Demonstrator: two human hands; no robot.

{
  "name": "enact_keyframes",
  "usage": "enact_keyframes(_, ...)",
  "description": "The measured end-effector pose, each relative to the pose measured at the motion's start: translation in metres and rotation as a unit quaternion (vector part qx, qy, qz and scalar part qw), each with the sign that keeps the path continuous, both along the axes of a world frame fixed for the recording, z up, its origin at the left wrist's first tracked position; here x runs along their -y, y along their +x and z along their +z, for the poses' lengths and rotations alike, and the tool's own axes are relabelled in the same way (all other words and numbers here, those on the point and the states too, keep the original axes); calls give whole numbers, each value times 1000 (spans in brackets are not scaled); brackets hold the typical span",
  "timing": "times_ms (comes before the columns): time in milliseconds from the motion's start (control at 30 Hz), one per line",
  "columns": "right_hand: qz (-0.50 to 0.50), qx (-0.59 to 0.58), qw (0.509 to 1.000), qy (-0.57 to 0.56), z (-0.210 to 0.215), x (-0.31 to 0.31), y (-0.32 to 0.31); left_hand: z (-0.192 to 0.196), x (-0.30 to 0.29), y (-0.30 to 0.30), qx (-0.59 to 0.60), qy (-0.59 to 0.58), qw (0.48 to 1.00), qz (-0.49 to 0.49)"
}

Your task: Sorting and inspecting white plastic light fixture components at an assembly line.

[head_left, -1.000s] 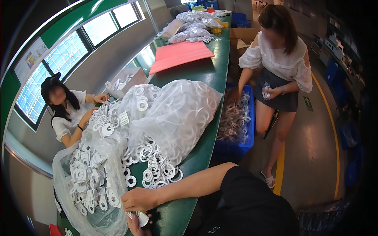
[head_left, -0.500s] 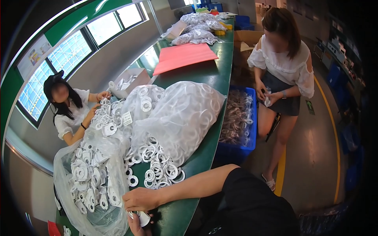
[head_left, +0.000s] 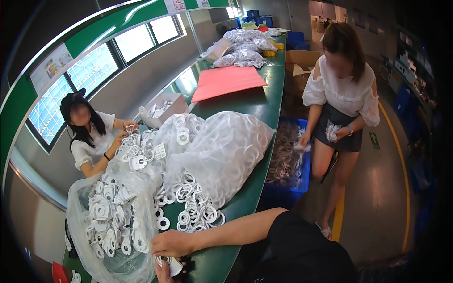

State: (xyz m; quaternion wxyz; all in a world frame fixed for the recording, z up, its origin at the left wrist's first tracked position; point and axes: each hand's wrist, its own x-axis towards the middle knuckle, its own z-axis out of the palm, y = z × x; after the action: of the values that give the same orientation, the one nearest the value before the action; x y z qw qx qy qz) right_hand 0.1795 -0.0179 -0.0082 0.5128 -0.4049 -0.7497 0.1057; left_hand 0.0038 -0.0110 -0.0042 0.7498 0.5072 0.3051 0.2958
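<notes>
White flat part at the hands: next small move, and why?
Probably raise the right hand slightly while the left hand supports the white flat part: the right hand seems to cover its far end, while the left hand holds its near side.

Wide fisheye view from the head, down and forward along a long, glossy green counter (head_left: 255, 103)
The left of two head-worn cameras looks from above the near end, close to the wearer's bare hands (head_left: 173, 243); dark-framed glass windows (head_left: 134, 46) bend along the left, a grey floor (head_left: 373, 188) with a yellow line (head_left: 338, 227) lies right, and the counter's far end sits small and distant.
</notes>
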Motion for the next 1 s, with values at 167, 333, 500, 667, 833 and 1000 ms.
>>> enact_keyframes(167,13,8,1000,4,-1,-2,0,5,3,3,-3,13,1000,-11)
enact_keyframes(333,5,-12,1000,10,-1,-2,0,5,2,4,-7,9,1000,-7)
enact_keyframes(500,6,-12,1000,9,2,0,-1,3,2,2,-14,19,1000,-2)
enact_keyframes(667,5,-8,1000,8,2,0,-2,4,2,1,-11,33,999,-18)
enact_keyframes(833,10,7,1000,8,-2,-4,1,-2,-1,-1,-20,28,999,-16)
enact_keyframes(1000,-64,-82,987,-122,40,8,21,-2,1,0,4,-44,998,33)
